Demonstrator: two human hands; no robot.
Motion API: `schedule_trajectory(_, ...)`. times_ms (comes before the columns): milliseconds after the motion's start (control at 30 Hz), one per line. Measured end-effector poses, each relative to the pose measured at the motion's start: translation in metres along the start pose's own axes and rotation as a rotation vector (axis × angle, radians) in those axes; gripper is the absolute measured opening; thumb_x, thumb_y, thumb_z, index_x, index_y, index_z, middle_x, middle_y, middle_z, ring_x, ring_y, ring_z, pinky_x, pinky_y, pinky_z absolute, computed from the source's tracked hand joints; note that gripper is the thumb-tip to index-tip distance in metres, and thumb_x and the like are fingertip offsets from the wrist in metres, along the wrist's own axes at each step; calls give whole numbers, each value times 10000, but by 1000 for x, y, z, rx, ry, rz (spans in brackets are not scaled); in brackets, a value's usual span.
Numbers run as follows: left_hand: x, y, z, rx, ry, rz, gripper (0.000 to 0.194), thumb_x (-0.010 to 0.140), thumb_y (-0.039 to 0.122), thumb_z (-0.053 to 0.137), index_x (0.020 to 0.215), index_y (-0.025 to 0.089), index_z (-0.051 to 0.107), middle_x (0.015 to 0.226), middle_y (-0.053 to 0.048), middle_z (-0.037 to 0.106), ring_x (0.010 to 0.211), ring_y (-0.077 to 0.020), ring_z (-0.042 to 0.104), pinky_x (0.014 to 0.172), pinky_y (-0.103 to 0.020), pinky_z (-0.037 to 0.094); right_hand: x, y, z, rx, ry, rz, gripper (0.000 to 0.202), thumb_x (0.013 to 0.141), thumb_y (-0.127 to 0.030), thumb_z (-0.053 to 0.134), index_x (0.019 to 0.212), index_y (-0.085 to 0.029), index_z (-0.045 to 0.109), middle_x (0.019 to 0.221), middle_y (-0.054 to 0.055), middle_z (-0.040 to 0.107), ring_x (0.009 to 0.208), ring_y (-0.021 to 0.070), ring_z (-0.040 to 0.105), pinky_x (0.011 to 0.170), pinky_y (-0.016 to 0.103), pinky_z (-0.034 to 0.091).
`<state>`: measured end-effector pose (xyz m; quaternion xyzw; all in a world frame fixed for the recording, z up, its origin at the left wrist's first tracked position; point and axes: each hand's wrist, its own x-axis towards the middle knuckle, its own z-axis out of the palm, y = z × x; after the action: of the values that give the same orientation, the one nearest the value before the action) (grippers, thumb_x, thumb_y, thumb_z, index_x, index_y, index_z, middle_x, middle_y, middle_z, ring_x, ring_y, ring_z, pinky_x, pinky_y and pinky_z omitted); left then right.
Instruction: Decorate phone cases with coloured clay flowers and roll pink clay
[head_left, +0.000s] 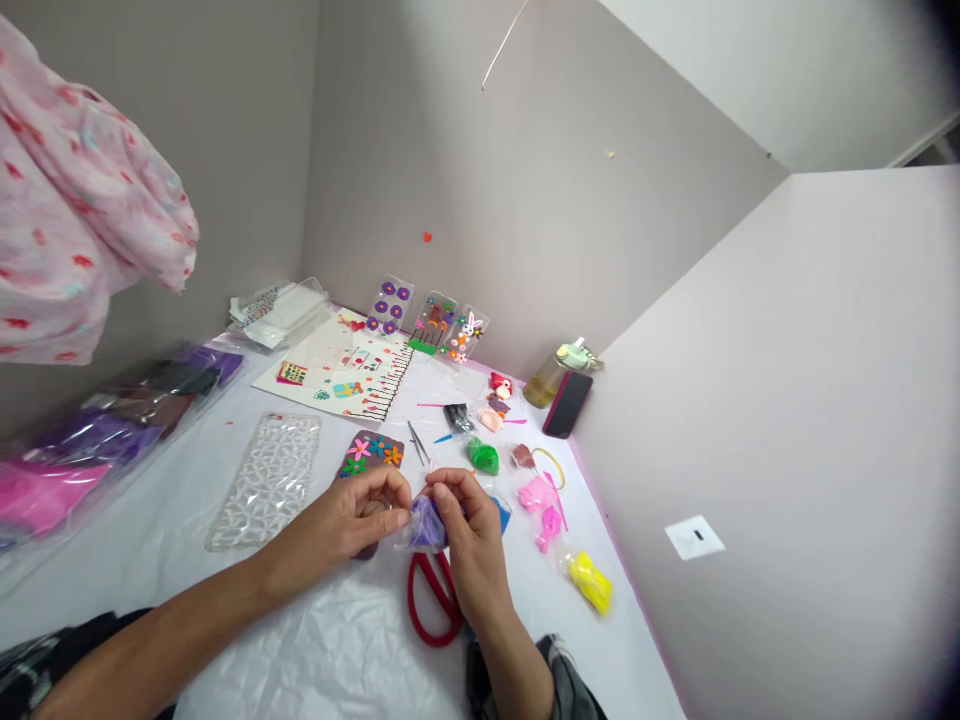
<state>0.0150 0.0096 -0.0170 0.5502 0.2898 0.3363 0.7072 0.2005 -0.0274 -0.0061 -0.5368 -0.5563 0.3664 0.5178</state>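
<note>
Between my hands, just above the table, is a clear plastic bag of purple clay (427,524). My left hand (373,512) pinches its left edge, and the fingers of my right hand (465,508) are closed on its upper right side. Beneath them lie red-handled scissors (433,610), their blades hidden. A brown phone case with colourful clay flowers (373,448) lies behind my left hand, partly covered by it. Tweezers (418,442) rest just beyond my hands. Close to my right hand sits a bag of green clay (483,456), with something blue partly hidden behind the fingers.
A clear patterned phone case (268,480) lies at left, near bags of coloured clay (112,430). Yellow clay (590,582) and pink clay (538,494) lie at right. A phone (568,405) leans on a bottle (547,380). Decorated cases (435,322) stand by the wall behind a drawing sheet (322,365).
</note>
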Motion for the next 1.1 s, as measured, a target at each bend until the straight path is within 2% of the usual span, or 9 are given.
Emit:
schedule_trajectory(100,0,-3,2,87,38,19,359,917,555,659,887,216,547,677,75,445,561,-102,412,518,-227,323,-4,-2,2,-63,37,-76,168,999,-376,610,971,-225,679,878,26,670,795,196,597,716,299,478)
schedule_trajectory(200,-3,-4,5,165,129,56,343,980,556,530,865,238,470,652,88,395,530,-108,361,499,-234,298,-13,-6,5,-264,147,-371,89,997,-285,647,934,-238,604,922,27,636,881,209,602,814,327,480)
schedule_trajectory(300,-7,-6,9,280,218,132,308,983,512,521,843,240,480,658,69,453,569,-132,427,543,-256,347,-20,-10,9,-478,144,-582,149,984,-257,698,919,-245,564,923,24,610,887,219,597,820,337,488)
schedule_trajectory(533,-10,-11,14,523,344,285,171,912,367,560,801,238,553,704,42,524,594,-150,465,611,-285,381,-17,-11,14,-540,73,-462,171,938,-71,572,889,-235,581,917,30,638,894,209,627,797,310,480)
schedule_trajectory(667,-10,-5,11,588,417,292,40,922,281,570,921,248,591,755,36,577,619,-160,499,637,-288,395,-19,-10,16,-601,94,-523,159,944,-85,551,891,-231,586,903,36,641,871,215,618,775,320,461)
schedule_trajectory(767,-11,-3,10,585,327,349,153,979,317,546,1068,265,659,945,-6,674,799,-192,626,766,-296,466,-20,-9,17,-634,114,-557,149,977,-109,543,901,-227,594,895,43,643,850,219,607,761,328,454)
schedule_trajectory(867,-11,-2,10,569,260,383,183,1020,371,552,1076,272,696,1022,-26,688,934,-217,653,850,-306,475,-21,-9,17,-636,110,-557,150,1007,-127,529,911,-224,592,893,45,641,843,220,601,753,332,448)
schedule_trajectory(967,-10,-2,11,553,271,356,197,1029,390,555,1021,262,705,987,-29,676,913,-220,644,841,-316,471,-22,-10,16,-659,82,-567,162,1018,-121,524,907,-223,584,896,46,638,849,222,596,753,337,434)
schedule_trajectory(1100,-8,-1,12,549,282,304,160,986,350,583,914,245,680,899,-11,633,734,-185,573,695,-304,442,-25,-11,16,-699,76,-621,171,1011,-96,518,901,-218,566,910,53,638,854,227,577,762,354,415)
